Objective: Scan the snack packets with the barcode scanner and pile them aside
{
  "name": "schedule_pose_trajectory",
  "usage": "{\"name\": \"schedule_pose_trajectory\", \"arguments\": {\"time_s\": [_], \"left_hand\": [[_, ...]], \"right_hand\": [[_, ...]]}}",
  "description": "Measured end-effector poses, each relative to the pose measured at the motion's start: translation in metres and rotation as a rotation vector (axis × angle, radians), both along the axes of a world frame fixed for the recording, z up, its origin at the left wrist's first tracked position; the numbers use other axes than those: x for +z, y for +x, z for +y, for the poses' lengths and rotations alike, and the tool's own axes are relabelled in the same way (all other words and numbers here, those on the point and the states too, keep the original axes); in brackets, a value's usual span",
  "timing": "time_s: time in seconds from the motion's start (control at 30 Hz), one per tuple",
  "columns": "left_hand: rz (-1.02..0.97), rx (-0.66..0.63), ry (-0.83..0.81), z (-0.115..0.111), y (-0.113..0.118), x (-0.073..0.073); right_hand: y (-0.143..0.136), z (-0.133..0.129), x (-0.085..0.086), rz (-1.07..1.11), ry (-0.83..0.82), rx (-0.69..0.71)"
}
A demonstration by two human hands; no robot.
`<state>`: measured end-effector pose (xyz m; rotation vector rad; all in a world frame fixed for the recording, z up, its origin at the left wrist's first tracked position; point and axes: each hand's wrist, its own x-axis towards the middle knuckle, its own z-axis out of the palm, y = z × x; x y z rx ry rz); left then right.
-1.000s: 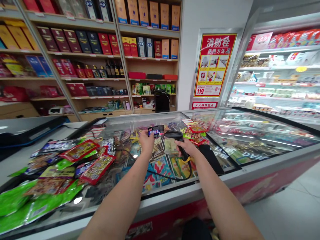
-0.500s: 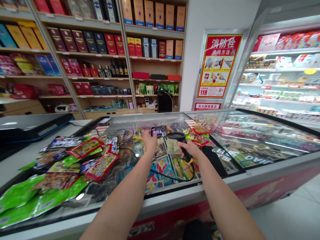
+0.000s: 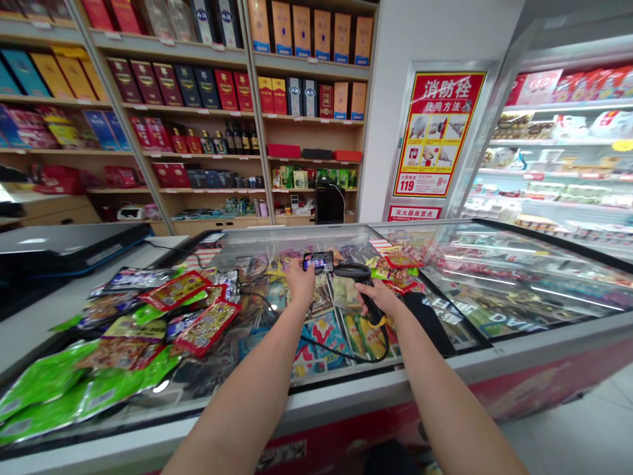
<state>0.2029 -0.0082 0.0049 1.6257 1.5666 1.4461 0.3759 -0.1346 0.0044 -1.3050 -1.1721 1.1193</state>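
Over the glass top of a chest freezer [image 3: 316, 384], my left hand [image 3: 301, 282] pinches a small dark snack packet [image 3: 319, 262] by its left end. My right hand [image 3: 374, 300] is wrapped round the handle of a black barcode scanner [image 3: 352, 271]. The scanner's head points left, close to the packet's right end. From the grip, a black cable [image 3: 341, 356] loops down and back to the left across the glass. To the left lies a heap of snack packets, among them a red one [image 3: 208, 328] and large green ones [image 3: 47, 382].
Several red and green packets [image 3: 401, 257] lie on the glass at the right, beside a black cloth-like item [image 3: 428, 323]. A flat dark device [image 3: 69, 254] stands on the left counter. Behind are shelves of boxes [image 3: 297, 158] and a lit cooler [image 3: 558, 158].
The camera view has shifted slightly, so the scene sits a little further right. The packet's dark printed face shows more fully now. Both hands keep their holds.
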Motion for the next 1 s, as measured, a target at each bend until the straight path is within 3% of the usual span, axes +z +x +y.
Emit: {"name": "schedule_pose_trajectory", "arguments": {"time_s": [0.17,0.3,0.8,1.0], "left_hand": [[-0.019,-0.007,-0.01,-0.005,-0.004,0.005],[0.008,0.01,0.022,-0.009,-0.028,0.015],[0.144,0.322,0.069,-0.031,-0.209,0.023],[0.346,0.513,0.026,-0.047,-0.256,0.024]], "right_hand": [[-0.003,0.003,-0.003,0.083,0.005,-0.009],[-0.018,0.009,0.0,0.113,0.023,0.014],[-0.164,0.045,0.027,0.029,0.065,0.373],[-0.216,0.055,0.023,0.076,0.066,0.473]]}}
